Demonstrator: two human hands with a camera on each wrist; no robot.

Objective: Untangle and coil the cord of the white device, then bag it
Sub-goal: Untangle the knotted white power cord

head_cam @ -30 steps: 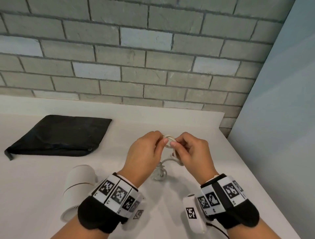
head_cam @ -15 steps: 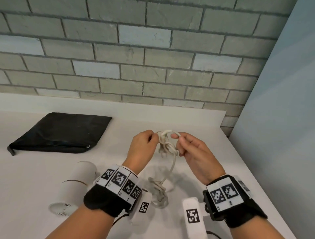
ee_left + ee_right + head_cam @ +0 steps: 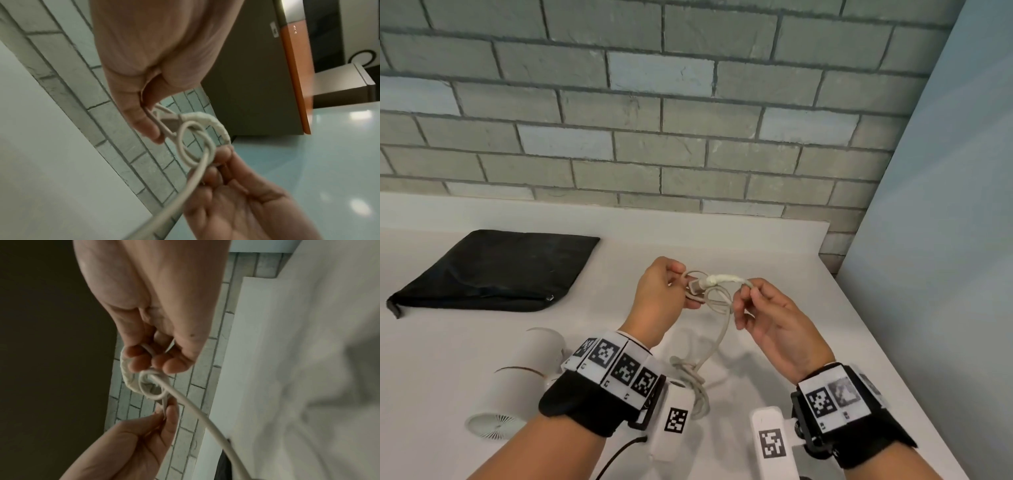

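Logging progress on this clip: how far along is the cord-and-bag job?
Early. Nothing looks finished. In hand: the left hand and right hand pinch the cord either side of a loop at its wrapped end, working it loose. Left: a tangle lies on the table, no coil is made, and the device sits outside the flat black bag.

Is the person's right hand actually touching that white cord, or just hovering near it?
Touching. The right wrist view shows the right hand pinching the cord between its fingertips; the head view shows the same grip.
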